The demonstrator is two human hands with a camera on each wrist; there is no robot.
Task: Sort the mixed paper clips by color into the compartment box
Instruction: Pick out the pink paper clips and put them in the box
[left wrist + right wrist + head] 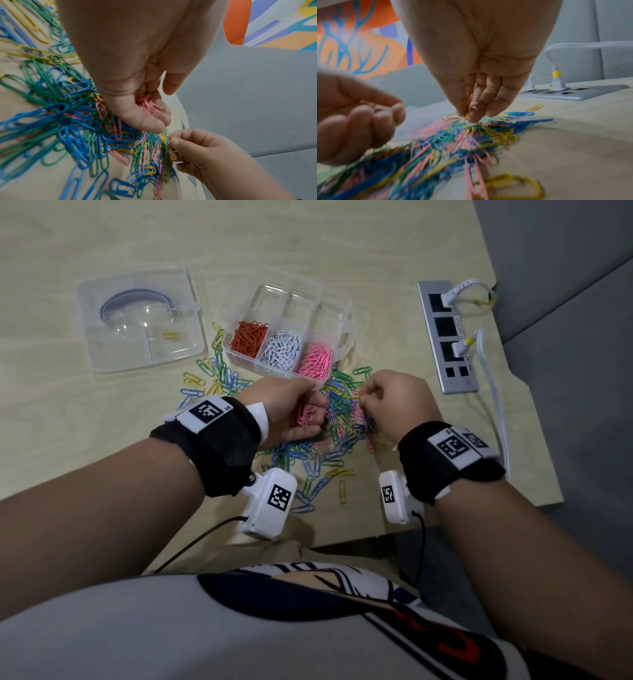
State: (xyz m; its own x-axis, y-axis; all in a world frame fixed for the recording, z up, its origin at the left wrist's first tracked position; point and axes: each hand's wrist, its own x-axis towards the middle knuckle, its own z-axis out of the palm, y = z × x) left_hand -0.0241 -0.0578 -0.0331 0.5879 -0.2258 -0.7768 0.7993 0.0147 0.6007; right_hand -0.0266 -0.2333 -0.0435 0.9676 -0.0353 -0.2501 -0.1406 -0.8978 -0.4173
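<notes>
On the table [68,251], a clear box [286,325] stands past both hands, its near row holding red clips [248,334] at the left, white clips [282,349] in the middle and pink clips [315,361] at the right; the far row looks bare, though the plastic blurs it. Between box and table edge spreads a mixed pile [310,453] of blue, green, yellow and pink clips. Over that pile the left hand [291,409] is cupped, fingers curled round a pink bunch [148,104] lying in its palm. Just beside it the right hand [397,402] has its fingertips [473,117] down among the heap, thumb and forefinger pinching a yellow clip [450,116] that sticks out sideways. To the left of the box lies a clear lid [140,320] with a lone yellow clip on it. A grey socket strip [447,337] sits at the right, near the table edge, with two white plugs in it and a white cable [496,412] trailing towards the person.
</notes>
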